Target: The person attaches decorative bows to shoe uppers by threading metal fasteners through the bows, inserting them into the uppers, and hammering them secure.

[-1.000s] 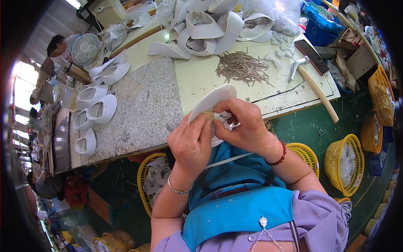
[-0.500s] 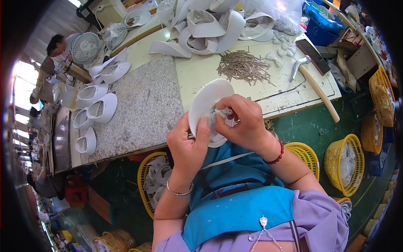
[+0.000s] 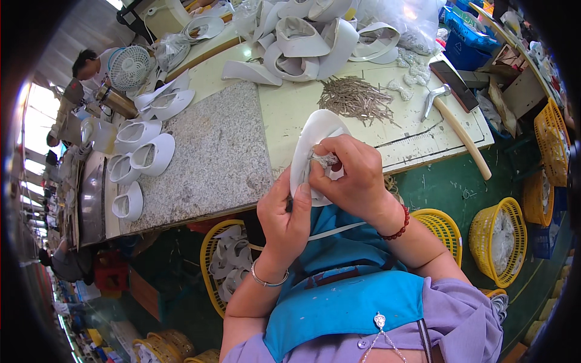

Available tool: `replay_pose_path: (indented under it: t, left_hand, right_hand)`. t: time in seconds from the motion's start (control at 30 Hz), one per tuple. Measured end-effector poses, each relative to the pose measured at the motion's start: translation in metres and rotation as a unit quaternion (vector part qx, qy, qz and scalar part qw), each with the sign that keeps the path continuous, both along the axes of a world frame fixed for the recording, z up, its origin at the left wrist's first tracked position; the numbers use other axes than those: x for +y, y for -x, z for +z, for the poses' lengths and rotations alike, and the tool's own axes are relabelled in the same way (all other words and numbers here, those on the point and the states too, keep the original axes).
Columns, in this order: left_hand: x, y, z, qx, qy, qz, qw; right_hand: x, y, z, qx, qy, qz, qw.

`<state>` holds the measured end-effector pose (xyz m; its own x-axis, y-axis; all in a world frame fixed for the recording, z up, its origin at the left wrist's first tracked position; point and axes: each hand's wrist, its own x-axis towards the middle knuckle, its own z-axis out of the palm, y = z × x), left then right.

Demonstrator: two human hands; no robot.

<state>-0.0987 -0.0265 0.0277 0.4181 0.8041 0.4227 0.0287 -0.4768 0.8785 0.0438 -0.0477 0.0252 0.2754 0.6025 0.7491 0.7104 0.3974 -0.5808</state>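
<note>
My left hand (image 3: 284, 221) is closed on the near left edge of a white curved piece (image 3: 316, 130) that looks like a shoe upper, thumb on its inner side. The piece is tilted up above my lap, just off the table's front edge. With fingers and thumb pinched together, my right hand (image 3: 351, 169) grips a crumpled, silvery-white bit (image 3: 327, 159) at the inner side of the piece. My fingers partly cover this bit, so I cannot tell whether it is attached.
Similar white pieces lie on the grey stone slab (image 3: 212, 151) and in a heap (image 3: 299, 39) behind. Brown-grey thin strips (image 3: 354, 97) are piled mid-table. Right of them are glittery bits (image 3: 417, 72), a hammer (image 3: 457, 124) and a dark flat block (image 3: 454, 85). Yellow baskets (image 3: 499, 242) stand around me.
Both hands and the white piece have shifted slightly right. The piece has turned more edge-on, and my right fingers still pinch the crumpled bit.
</note>
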Motion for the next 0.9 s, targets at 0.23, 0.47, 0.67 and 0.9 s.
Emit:
replay_pose_path:
  t: [0.23, 0.47, 0.67, 0.9]
  left_hand:
    - [-0.002, 0.002, -0.005, 0.003, -0.024, -0.040, 0.999]
    - [0.002, -0.003, -0.003, 0.066, -0.185, -0.034, 0.980]
    - [0.003, -0.002, -0.001, 0.041, -0.138, -0.045, 0.989]
    - [-0.001, -0.004, -0.008, 0.011, -0.062, -0.047, 0.997]
  right_hand:
    - [0.001, 0.001, 0.004, -0.019, 0.008, -0.007, 1.000]
    - [-0.001, 0.001, 0.008, -0.009, 0.007, 0.000, 1.000]
    - [-0.004, 0.000, 0.014, 0.094, 0.052, 0.027, 0.994]
    - [-0.001, -0.003, 0.008, 0.042, 0.021, 0.015, 0.999]
